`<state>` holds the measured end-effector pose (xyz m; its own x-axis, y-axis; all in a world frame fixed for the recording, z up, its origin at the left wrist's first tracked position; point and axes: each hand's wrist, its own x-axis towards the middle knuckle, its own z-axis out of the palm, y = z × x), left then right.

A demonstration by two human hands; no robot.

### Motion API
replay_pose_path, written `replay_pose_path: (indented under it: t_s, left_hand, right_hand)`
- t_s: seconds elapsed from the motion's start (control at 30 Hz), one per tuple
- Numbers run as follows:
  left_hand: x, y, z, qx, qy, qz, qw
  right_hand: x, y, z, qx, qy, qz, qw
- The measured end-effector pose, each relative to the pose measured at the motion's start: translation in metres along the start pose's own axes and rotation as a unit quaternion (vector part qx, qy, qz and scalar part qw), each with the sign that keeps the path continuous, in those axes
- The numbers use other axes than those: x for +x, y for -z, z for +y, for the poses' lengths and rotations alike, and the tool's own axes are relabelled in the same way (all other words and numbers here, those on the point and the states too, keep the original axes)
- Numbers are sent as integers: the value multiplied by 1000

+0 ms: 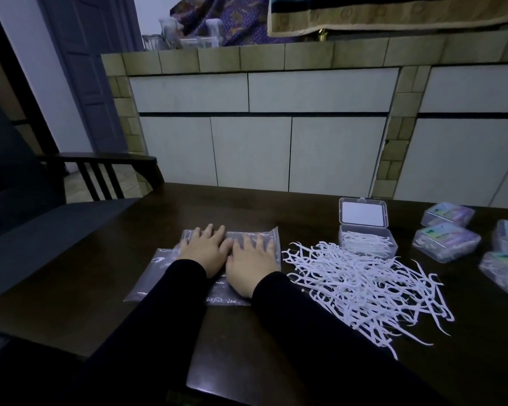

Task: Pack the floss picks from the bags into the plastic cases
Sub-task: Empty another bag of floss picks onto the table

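- Clear plastic, a flattened bag (159, 276), lay on the dark table (276, 332) under both hands.
- The left hand (204, 249) and right hand (248, 265) sat side by side, thumbs touching, fingers straight and spread, palms pressing down on the bag and gripping nothing.
- Black sleeves (188, 317) covered both arms to the wrists.
- Just right of the right hand, a loose heap of white picks (361, 284) was spread across the table.
- Beyond that heap, an open case (367, 240) stood with its lid up and picks inside.
- Further right of the hands, four closed cases (446, 243) with coloured labels lay near each other.
- Left of the left hand stood a dark chair (100, 168).
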<state>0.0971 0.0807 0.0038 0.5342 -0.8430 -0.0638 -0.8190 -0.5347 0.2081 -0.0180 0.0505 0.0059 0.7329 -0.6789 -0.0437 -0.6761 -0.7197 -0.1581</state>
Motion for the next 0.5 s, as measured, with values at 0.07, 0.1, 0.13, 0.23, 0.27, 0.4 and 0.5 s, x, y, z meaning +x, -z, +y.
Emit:
replay_pose_path:
  t_s: [0.07, 0.1, 0.13, 0.23, 0.27, 0.4, 0.5]
  left_hand:
    - [-1, 0, -3, 12, -4, -9, 1000]
    - [-2, 1, -4, 24, -6, -14, 1000]
    - [-2, 2, -5, 37, -7, -19, 999]
    - [-4, 3, -8, 55, 9, -24, 998]
    - [-4, 4, -9, 52, 21, -24, 998]
    - [-6, 6, -9, 39, 48, -41, 997]
    - [-6, 10, -11, 32, 62, -70, 995]
  right_hand:
    - [3, -5, 4, 26, -5, 1, 1000]
    - [4, -7, 6, 36, -9, 5, 999]
    - [4, -7, 7, 43, -15, 6, 999]
    - [4, -8, 11, 44, -21, 1, 999]
    - [3, -7, 12, 43, -19, -7, 999]
    - [2, -1, 14, 41, -5, -47, 998]
    - [1, 6, 14, 33, 6, -88, 996]
